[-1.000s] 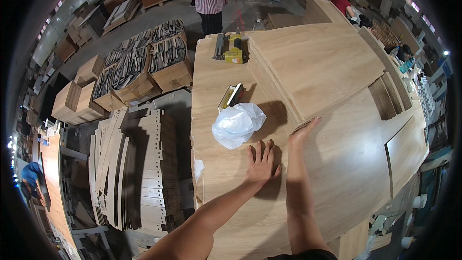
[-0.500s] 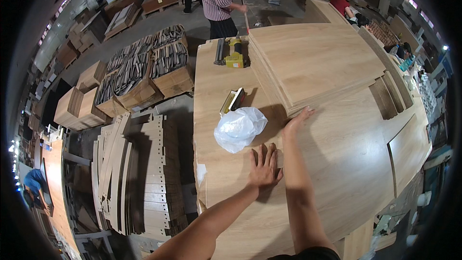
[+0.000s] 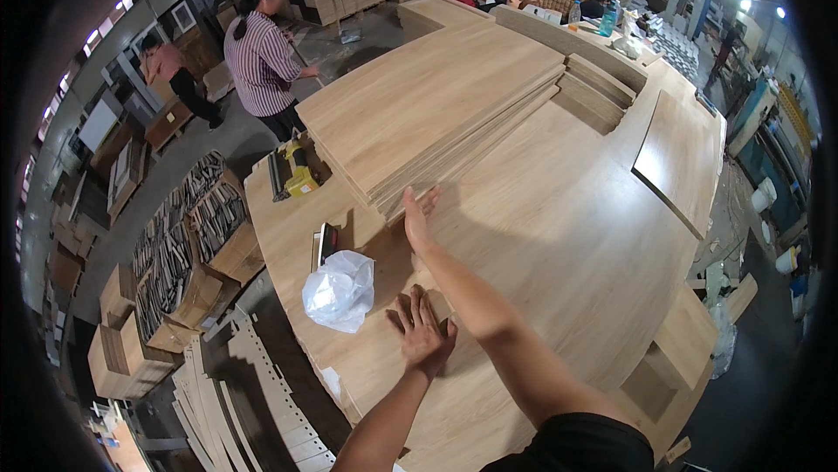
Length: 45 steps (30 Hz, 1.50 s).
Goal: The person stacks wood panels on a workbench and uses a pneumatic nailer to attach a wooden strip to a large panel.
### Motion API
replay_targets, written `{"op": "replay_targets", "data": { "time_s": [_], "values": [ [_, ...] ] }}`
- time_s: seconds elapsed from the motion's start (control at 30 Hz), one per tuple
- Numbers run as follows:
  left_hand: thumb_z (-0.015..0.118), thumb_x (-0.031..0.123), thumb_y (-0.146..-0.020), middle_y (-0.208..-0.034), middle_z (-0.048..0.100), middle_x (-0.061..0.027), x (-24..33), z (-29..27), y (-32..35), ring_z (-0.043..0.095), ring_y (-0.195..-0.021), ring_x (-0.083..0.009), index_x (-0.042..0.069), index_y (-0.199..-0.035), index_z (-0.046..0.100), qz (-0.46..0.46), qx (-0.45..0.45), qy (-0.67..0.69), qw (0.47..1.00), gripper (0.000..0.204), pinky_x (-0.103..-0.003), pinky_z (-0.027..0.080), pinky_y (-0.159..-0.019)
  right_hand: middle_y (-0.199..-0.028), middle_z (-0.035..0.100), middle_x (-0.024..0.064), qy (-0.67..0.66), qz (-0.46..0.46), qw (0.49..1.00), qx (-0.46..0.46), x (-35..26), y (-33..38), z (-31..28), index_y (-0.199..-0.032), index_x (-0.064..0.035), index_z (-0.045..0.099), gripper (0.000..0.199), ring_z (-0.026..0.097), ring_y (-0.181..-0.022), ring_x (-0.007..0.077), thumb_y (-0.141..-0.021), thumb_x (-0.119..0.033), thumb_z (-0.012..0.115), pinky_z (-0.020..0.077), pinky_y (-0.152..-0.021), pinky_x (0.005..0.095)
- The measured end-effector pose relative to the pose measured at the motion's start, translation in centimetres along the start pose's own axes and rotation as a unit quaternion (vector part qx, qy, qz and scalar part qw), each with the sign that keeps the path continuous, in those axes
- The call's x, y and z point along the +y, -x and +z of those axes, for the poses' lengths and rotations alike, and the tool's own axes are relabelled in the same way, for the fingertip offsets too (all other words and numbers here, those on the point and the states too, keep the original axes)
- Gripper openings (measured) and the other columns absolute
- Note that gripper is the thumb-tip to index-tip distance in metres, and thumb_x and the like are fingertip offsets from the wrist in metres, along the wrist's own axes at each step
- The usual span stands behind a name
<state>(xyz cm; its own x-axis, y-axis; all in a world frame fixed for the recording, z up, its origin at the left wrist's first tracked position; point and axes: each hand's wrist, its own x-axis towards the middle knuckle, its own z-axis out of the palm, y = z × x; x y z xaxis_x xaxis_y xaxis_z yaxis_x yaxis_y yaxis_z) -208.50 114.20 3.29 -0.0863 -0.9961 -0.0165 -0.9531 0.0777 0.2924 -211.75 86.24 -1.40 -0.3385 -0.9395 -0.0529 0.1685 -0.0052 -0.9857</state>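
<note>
My left hand [image 3: 422,332] lies flat with fingers spread on a wood-grain panel [image 3: 541,254]. Further off, my right hand [image 3: 421,217] rests beside the near corner of a stack of wood-grain boards [image 3: 428,105], its fingers stretched out. Neither hand grips anything. A crumpled white plastic bag [image 3: 339,291] lies left of my hands. Just beyond it is a small dark and light box-like object [image 3: 325,245] whose kind I cannot make out. A yellow and grey nail gun [image 3: 301,172] lies left of the stack.
Shorter boards [image 3: 589,101] are stacked at the far right, with a loose panel [image 3: 676,158] nearby. Cardboard boxes of strips [image 3: 218,236] and long perforated pieces [image 3: 262,385] stand left of the table. A person in a striped shirt [image 3: 262,62] stands beyond it; other people work further back.
The view has swung right, so the table and its contents appear turned and shifted left. My hands stay in nearly the same places on the boards. Another person in the background shows more fully.
</note>
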Motion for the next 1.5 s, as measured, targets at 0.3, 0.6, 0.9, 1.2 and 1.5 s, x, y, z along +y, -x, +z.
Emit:
{"op": "replay_targets", "data": {
  "time_s": [0.3,0.6,0.9,1.2,1.5],
  "values": [
    [0.059,0.049,-0.097,-0.177,0.015,-0.0136,0.2,-0.1,-0.5,0.004,-0.162,-0.0468,0.001,-0.167,0.020,0.015,-0.023,-0.010,1.000,0.093,-0.069,0.001,-0.128,-0.177,-0.013,0.0197,-0.119,-0.069,0.982,0.131,1.5,-4.1,0.0,-0.169,-0.0010,-0.006,0.104,-0.013,-0.164,0.0295,-0.107,-0.058,0.054,-0.0047,-0.131,0.0438],
    [0.062,0.054,-0.094,-0.178,0.014,-0.0119,-0.6,-0.5,0.3,0.003,-0.163,-0.0465,0.006,-0.167,0.022,-0.007,-0.040,-0.003,0.999,0.097,-0.072,0.004,-0.127,-0.176,-0.024,0.0157,-0.102,-0.029,0.991,0.081,2.1,-3.2,1.4,-0.169,-0.0064,-0.015,0.114,-0.024,-0.162,0.0289,-0.102,-0.070,0.053,-0.0102,-0.129,0.0483],
    [0.057,0.063,-0.093,-0.176,0.021,-0.0131,-0.8,1.2,0.1,0.013,-0.162,-0.0450,0.001,-0.161,0.038,-0.007,0.012,-0.042,0.999,0.094,-0.072,0.009,-0.126,-0.176,-0.027,0.0118,-0.116,0.056,0.990,0.052,-0.2,-4.6,4.9,-0.168,-0.0065,-0.016,0.128,-0.024,-0.162,0.0293,-0.092,-0.085,0.050,-0.0077,-0.130,0.0487],
    [0.069,0.043,-0.093,-0.159,0.045,-0.0154,-1.7,2.0,1.3,0.030,-0.155,-0.0396,0.005,-0.151,0.047,-0.011,0.138,0.026,0.990,0.073,-0.066,0.019,-0.127,-0.175,0.023,0.0183,0.076,0.028,0.968,-0.237,-2.8,7.4,-13.7,-0.166,-0.0034,0.031,0.070,0.022,-0.162,0.0278,-0.107,-0.030,0.060,0.0231,-0.129,0.0420],
    [0.068,0.021,-0.094,-0.133,0.065,-0.0155,-1.2,2.2,6.8,0.056,-0.132,-0.0344,0.008,-0.131,0.062,0.021,0.293,0.269,0.918,0.040,-0.057,0.034,-0.120,-0.176,0.014,0.0196,0.512,-0.087,0.815,-0.258,-3.0,41.5,-28.9,-0.169,-0.0120,0.024,0.080,0.009,-0.161,0.0477,-0.106,-0.046,0.060,0.0134,-0.129,0.0581]
  ]
}}
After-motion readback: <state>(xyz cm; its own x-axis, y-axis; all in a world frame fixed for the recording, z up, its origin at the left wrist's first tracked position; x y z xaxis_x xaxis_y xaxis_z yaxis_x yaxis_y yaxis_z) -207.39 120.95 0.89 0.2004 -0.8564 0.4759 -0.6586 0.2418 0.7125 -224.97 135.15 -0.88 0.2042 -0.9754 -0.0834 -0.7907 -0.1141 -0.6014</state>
